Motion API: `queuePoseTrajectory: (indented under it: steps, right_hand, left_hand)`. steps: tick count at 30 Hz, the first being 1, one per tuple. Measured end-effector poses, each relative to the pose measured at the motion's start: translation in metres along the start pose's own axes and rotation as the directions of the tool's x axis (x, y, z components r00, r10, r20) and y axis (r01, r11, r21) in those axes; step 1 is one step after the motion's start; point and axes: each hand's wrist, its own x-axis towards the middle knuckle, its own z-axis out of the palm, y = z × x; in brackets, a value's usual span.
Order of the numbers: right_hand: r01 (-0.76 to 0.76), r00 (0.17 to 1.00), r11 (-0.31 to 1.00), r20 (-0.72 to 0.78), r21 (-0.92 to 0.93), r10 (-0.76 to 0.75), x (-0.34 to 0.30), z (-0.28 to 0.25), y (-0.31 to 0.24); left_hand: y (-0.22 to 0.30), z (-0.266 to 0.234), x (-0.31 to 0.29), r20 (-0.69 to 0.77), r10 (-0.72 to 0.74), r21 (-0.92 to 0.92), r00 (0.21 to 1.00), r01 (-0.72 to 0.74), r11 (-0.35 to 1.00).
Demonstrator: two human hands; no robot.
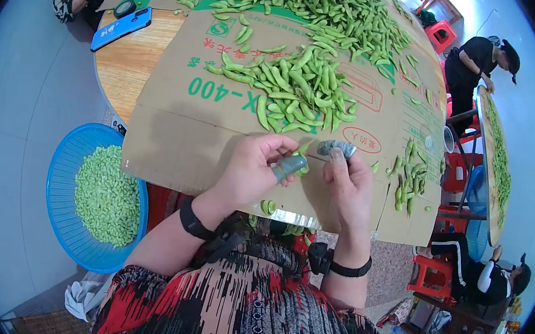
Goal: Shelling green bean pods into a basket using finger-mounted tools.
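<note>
A flattened cardboard sheet point(173, 138) covers the round wooden table point(129, 63) and carries a big heap of green pods point(301, 86), with a smaller scatter of pods point(411, 174) near its right edge. Down on the floor to the left sits a blue basket point(66, 147) holding shelled beans point(106, 193). The step in hand looks like shelling 1 pod: both hands meet at the near edge of the sheet over a single pod point(303, 150). The left hand point(251, 172) is curled, its thumb in a grey finger guard point(289, 166), pinching the pod's lower end; the right hand point(346, 187), also wearing a guard point(336, 148), closes on the upper end. Splitting it next probably calls for a firm thumb press along the seam.
</note>
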Motion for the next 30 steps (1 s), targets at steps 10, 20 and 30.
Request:
queuePoseTrajectory:
  steps: [10,20,30]
  right_hand:
    - [0.425,0.896,0.846,0.282,-0.320,-0.343,-0.004,-0.005,0.009]
    - [0.268,0.960,0.962,0.103,-0.047,-0.262,-0.015,0.001,0.016]
    - [0.111,0.994,0.981,0.028,-0.158,-0.107,-0.017,0.003,0.013]
  left_hand:
    - [0.009,-0.006,-0.003,0.248,-0.186,0.107,0.951,0.164,0.981]
    - [0.001,-0.004,-0.003,0.337,-0.122,-0.025,0.933,0.139,0.990]
    - [0.000,0.010,-0.009,0.295,0.297,0.762,0.908,-0.411,0.500]
